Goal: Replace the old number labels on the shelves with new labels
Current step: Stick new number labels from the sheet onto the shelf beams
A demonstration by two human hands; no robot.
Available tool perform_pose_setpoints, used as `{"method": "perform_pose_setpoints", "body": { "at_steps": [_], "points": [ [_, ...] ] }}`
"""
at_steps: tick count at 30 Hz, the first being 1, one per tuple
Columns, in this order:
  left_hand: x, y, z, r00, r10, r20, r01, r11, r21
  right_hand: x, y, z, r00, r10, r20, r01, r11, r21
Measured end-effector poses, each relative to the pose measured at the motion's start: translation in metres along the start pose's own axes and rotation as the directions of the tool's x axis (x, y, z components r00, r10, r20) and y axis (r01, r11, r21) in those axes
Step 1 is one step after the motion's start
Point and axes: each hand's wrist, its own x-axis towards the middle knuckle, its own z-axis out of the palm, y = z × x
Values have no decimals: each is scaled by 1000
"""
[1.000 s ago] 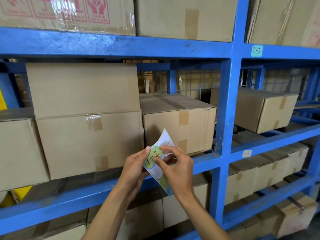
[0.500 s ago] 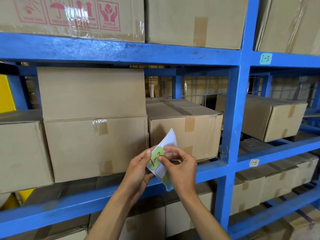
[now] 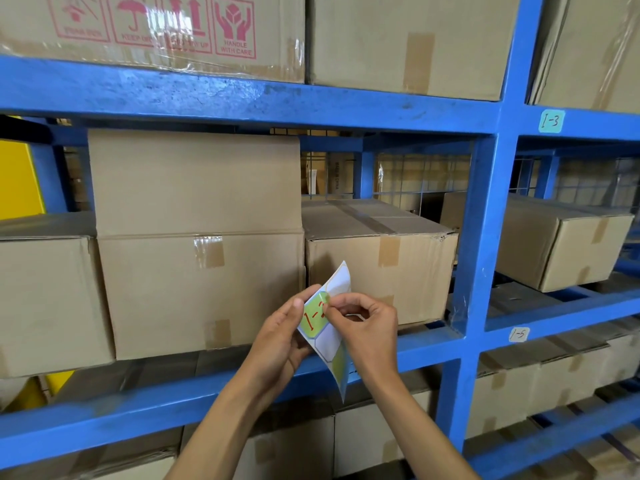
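The sticker sheet [image 3: 329, 344] is being gripped by the left hand [image 3: 280, 344] while the green label [image 3: 313, 317] is being pinched at its right edge by the right hand [image 3: 367, 327]. Thin, limp and tacky, it is best being peeled from a corner. Beyond, the blue shelf beam [image 3: 242, 102] is waiting.

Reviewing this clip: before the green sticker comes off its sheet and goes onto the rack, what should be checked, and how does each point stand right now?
1. Sticker sheet held firm: ok, the left hand grips its edge.
2. Peel started: ok, the right hand pinches the upper corner of the green label.
3. Label fully written: cannot tell, "1-" reads in red but fingers cover the rest.
4. Label free of the sheet: not ok, most of it lies flat on the backing.
5. Target spot on the upper beam: cannot tell, no old label shows there.
6. Neighbouring bay marked: ok, the 1-3 label sits on its beam.
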Motion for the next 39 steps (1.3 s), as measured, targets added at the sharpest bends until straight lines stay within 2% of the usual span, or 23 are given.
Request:
{"method": "perform_pose_setpoints", "body": {
  "at_steps": [4, 7, 17, 22, 28, 31, 39],
  "points": [
    [-1, -1, -2, 998, 23, 62, -21, 1000, -23, 5, -2, 0, 999, -50, 23, 49, 999, 24],
    [-2, -3, -4, 996, 40, 85, -40, 999, -4, 8, -4, -1, 998, -24, 56, 21, 998, 52],
    [6, -3, -13, 997, 70, 40, -68, 997, -48, 17, -16, -2, 976, 41, 215, -72, 988, 139],
    [13, 2, -15, 994, 105, 13, -104, 992, -76, 24, -19, -2, 973, 50, 223, -92, 979, 179],
    [22, 17, -14, 980, 132, -146, -110, 983, 148, 37, -29, -1, 972, -1, 235, -65, 960, 272],
    [27, 31, -13, 948, 213, -238, -166, 965, 204, 49, -43, -6, 975, -34, 218, -41, 943, 331],
    [46, 90, 7, 872, 403, -279, -308, 893, 327, 99, -113, -9, 971, -176, 159, 118, 940, 320]
  ]
}}
